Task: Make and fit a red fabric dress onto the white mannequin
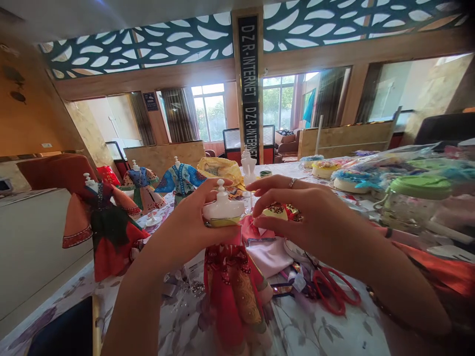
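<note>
A white doll torso (223,210) with a knobbed neck and no head is upright in front of me, with a yellow-green band round its chest. My left hand (198,215) is wrapped round its side. Below hangs its red and gold skirt (233,287). Close by the doll's other side, my right hand (289,207) has its thumb and a finger drawn together at the tips. Whatever is between those tips is too small to make out. A pink cloth piece (256,230) lies just beneath them.
Dressed headless dolls (107,217) stand at left. Red-handled scissors (334,289) lie by my right forearm, and a phone (65,329) is at lower left. A green-lidded jar (411,202) and trimmed hats (349,180) sit at right. Another bare white torso (248,165) stands behind.
</note>
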Demonstrator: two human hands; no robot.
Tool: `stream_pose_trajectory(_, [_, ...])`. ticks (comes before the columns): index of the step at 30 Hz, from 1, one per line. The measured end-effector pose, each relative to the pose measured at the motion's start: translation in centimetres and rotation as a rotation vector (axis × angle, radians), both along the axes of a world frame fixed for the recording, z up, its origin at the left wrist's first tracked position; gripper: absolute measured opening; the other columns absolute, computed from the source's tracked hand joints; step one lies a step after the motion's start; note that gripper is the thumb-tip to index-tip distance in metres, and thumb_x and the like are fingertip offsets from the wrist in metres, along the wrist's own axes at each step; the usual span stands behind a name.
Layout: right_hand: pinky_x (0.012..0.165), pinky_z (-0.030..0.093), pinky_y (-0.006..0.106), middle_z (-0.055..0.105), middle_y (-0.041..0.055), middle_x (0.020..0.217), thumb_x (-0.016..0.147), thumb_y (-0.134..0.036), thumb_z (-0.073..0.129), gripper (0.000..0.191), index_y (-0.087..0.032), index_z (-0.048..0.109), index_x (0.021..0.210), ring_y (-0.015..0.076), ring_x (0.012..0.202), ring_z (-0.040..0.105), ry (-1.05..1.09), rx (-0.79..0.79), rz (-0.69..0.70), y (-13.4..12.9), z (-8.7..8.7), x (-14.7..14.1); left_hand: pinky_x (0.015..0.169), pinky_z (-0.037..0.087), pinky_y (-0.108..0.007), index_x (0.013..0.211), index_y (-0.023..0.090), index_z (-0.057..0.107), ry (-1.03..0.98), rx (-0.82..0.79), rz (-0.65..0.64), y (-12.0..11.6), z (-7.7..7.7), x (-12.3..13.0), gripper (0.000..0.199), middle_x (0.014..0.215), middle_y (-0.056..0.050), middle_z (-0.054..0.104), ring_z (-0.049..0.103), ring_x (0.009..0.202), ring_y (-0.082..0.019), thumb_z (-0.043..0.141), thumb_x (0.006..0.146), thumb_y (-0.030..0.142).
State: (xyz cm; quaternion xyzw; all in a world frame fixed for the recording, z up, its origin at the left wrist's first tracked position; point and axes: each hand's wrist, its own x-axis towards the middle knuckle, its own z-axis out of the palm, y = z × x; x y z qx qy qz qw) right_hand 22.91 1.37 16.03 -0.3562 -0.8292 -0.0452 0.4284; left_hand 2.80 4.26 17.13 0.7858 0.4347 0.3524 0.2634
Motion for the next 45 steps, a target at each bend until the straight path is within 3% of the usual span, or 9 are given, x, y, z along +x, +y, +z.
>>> stream_pose_trajectory(10, [0.077,0.048,0.025,0.067,-0.0021,0.102,0.082,-0.013,0.063,0.01,-0.023,0.064,0.08,0.0146,0.093,0.063,-0.026,-0.092,0.052,0.4,-0.3,-0.3,0.056,0.049,-0.023,0.124,0.032,0.042,0.048,0.059,0.141,-1.2,0.5,0.8,0.068,0.084,0.002,0.068,0.064,0.064,-0.015,0.072,0.064,0.023])
stream_pose_trajectory(15, [0.065,0.043,0.023,0.067,-0.0062,0.083,0.082,-0.019,0.066,0.008,-0.023,0.06,0.081,0.0112,0.076,0.062,-0.046,-0.226,0.018,0.1,-0.4,-0.4,0.061,0.053,-0.027,0.122,0.033,0.042,0.005,0.065,0.166,-1.5,0.5,1.1,0.063,0.092,0.001,0.069,0.067,0.072,-0.018,0.071,0.067,0.025])
stream_pose_trajectory(21, [0.057,0.041,0.026,0.067,-0.0027,0.074,0.078,-0.028,0.071,0.031,-0.022,0.045,0.094,0.0166,0.068,0.062,-0.01,-0.364,-0.107,0.1,-1.0,-1.7,0.062,0.052,-0.025,0.121,0.033,0.042,0.028,0.077,0.19,-1.9,0.4,1.3,0.06,0.092,0.002,0.07,0.067,0.074,-0.018,0.069,0.069,0.024])
stream_pose_trajectory(25, [0.051,0.038,0.024,0.064,-0.0043,0.065,0.072,-0.026,0.072,0.037,-0.022,0.04,0.09,0.0154,0.059,0.059,0.077,-0.434,-0.088,0.4,-1.5,-2.7,0.059,0.051,-0.023,0.121,0.035,0.043,0.027,0.132,0.187,-1.7,0.1,1.2,0.062,0.089,0.004,0.07,0.067,0.072,-0.016,0.072,0.067,0.029])
stream_pose_trajectory(35, [0.057,0.044,0.025,0.065,-0.0023,0.069,0.071,-0.005,0.061,0.038,-0.024,0.035,0.093,0.0153,0.061,0.06,0.198,-0.408,0.002,2.2,-3.0,-3.3,0.055,0.052,-0.025,0.119,0.036,0.046,0.01,0.172,0.156,-0.9,-0.2,0.7,0.062,0.082,0.004,0.07,0.068,0.067,-0.019,0.074,0.065,0.027])
stream_pose_trajectory(41, [0.059,0.045,0.027,0.065,-0.0029,0.07,0.074,-0.01,0.065,0.038,-0.023,0.037,0.096,0.0156,0.062,0.061,0.203,-0.443,0.023,1.7,-2.5,-3.3,0.06,0.054,-0.028,0.122,0.035,0.045,-0.021,0.1,0.095,-0.7,-0.2,0.2,0.061,0.085,0.002,0.071,0.069,0.072,-0.02,0.072,0.068,0.027])
stream_pose_trajectory(45, [0.059,0.046,0.026,0.065,-0.0038,0.071,0.075,-0.015,0.067,0.04,-0.024,0.037,0.1,0.0162,0.066,0.063,0.189,-0.475,0.027,0.9,-2.0,-3.2,0.074,0.055,-0.034,0.123,0.034,0.048,0.015,0.098,0.136,-1.4,0.0,-0.4,0.067,0.102,-0.002,0.069,0.068,0.088,-0.024,0.077,0.063,0.036])
